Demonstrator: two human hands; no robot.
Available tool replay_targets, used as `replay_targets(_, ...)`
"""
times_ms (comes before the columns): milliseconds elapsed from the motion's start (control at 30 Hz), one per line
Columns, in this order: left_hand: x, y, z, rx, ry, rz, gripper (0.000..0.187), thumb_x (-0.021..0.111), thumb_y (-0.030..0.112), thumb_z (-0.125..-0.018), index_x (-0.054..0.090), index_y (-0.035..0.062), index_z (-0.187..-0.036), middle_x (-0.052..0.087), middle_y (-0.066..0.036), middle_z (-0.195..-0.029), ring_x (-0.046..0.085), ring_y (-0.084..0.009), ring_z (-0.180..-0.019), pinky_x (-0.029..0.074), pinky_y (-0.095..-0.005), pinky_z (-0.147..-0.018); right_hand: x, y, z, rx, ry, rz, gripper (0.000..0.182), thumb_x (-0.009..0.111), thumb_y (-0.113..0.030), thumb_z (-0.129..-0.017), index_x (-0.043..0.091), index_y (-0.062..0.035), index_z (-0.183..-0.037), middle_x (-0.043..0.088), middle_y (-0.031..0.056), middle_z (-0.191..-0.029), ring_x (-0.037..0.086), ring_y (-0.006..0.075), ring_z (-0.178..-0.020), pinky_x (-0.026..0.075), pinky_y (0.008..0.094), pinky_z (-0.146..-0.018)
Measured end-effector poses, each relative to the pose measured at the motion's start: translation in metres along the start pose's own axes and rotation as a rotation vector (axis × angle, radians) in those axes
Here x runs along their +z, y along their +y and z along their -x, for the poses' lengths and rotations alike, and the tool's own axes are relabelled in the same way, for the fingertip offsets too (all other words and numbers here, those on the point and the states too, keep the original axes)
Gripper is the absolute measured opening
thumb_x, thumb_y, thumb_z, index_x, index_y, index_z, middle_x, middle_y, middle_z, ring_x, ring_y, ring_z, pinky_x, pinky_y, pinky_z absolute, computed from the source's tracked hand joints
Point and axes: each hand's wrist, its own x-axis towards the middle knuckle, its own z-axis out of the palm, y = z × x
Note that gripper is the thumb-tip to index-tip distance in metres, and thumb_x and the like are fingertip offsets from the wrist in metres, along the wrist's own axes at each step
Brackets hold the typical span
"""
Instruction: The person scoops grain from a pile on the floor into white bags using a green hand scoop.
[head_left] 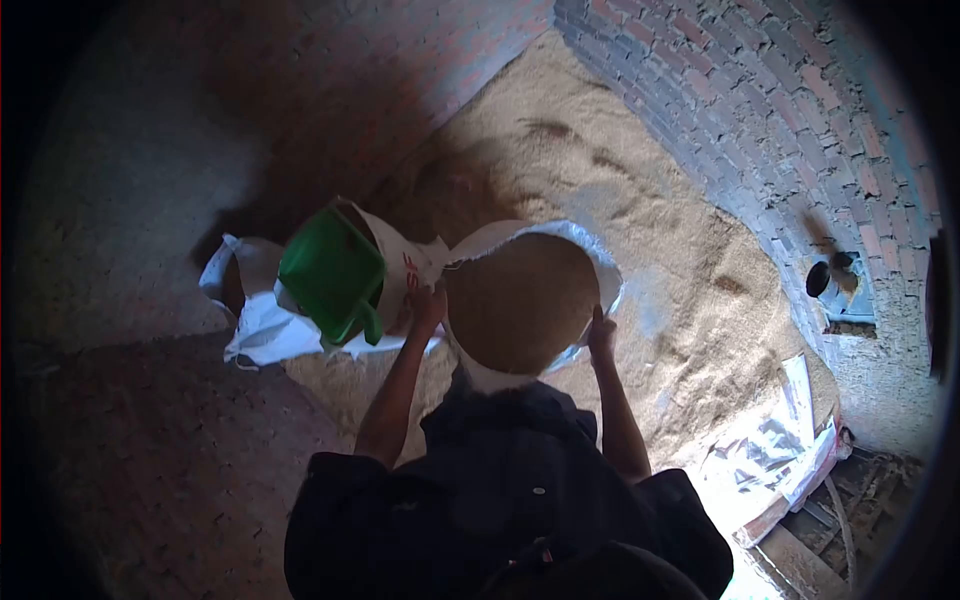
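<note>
A white sack stands upright with its mouth wide, full of loose brown material that looks like husks or sawdust. On the left side of its rim, my left hand is closed, with the fingers partly hidden. My right hand grips the opposite side of the rim, thumb up. Just left of my left hand is a second white sack with red lettering. A green plastic scoop rests in its mouth, the handle pointing toward me.
A pile of the same brown material spreads behind and to the right. Another white sack slumps at the far left. Brick walls enclose the corner, with a pipe opening at right. Crumpled plastic sheeting and boards lie lower right.
</note>
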Motion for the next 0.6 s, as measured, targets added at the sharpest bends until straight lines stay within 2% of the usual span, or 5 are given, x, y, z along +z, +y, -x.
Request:
replay_targets(133, -0.005, -0.020, -0.028, -0.183, -0.169, 0.269, 0.052, 0.051, 0.040, -0.093, 0.058, -0.0102, -0.104, 0.062, -0.031, -0.101, 0.059, -0.0438, -0.103, 0.047, -0.0444, -0.083, -0.046, -0.061, 0.026, -0.054, -0.043, -0.575, 0.047, 0.051, -0.041, -0.094, 0.056, -0.0032, -0.067, 0.042, -0.0022, -0.055, 0.035, 0.0092, -0.050, 0.028, 0.0325, -0.044)
replay_targets(367, -0.080, 0.016, 0.010, 0.030, -0.192, 0.343, 0.060, 0.050, 0.046, -0.092, 0.057, -0.0132, -0.100, 0.062, -0.032, -0.087, 0.063, -0.0418, -0.092, 0.047, -0.0454, -0.074, -0.069, -0.077, 0.046, -0.045, -0.064, -0.147, 0.063, 0.047, -0.052, -0.093, 0.058, 0.0058, -0.069, 0.051, 0.0113, -0.056, 0.045, 0.0169, -0.051, 0.035, 0.0395, -0.047)
replay_targets(433, -0.003, -0.031, 0.007, 0.129, 0.064, 0.258, 0.062, 0.048, 0.047, -0.093, 0.058, -0.0138, -0.093, 0.061, -0.032, -0.078, 0.064, -0.0422, -0.085, 0.046, -0.0471, -0.069, -0.024, -0.033, 0.019, 0.021, 0.019, 0.099, 0.074, 0.043, -0.059, -0.092, 0.061, 0.0120, -0.079, 0.060, 0.0291, -0.069, 0.062, 0.0445, -0.072, 0.044, 0.0469, -0.064)
replay_targets(500, 0.067, -0.067, 0.003, 0.236, 0.435, 0.123, 0.064, 0.047, 0.048, -0.093, 0.060, -0.0144, -0.086, 0.059, -0.032, -0.069, 0.065, -0.0427, -0.077, 0.046, -0.0488, -0.064, -0.004, -0.038, 0.015, 0.082, -0.085, -0.103, 0.066, 0.048, -0.053, -0.093, 0.060, 0.0101, -0.075, 0.053, 0.0148, -0.059, 0.048, 0.0244, -0.057, 0.039, 0.0428, -0.053)
replay_targets(600, 0.016, -0.040, -0.002, -0.029, 0.244, 0.105, 0.067, 0.046, 0.050, -0.093, 0.061, -0.0142, -0.079, 0.058, -0.031, -0.063, 0.065, -0.0432, -0.072, 0.044, -0.0504, -0.061, -0.016, -0.041, 0.024, 0.017, 0.023, -0.134, 0.059, 0.053, -0.050, -0.092, 0.057, 0.0045, -0.070, 0.049, 0.0063, -0.056, 0.045, 0.0181, -0.052, 0.035, 0.0376, -0.048)
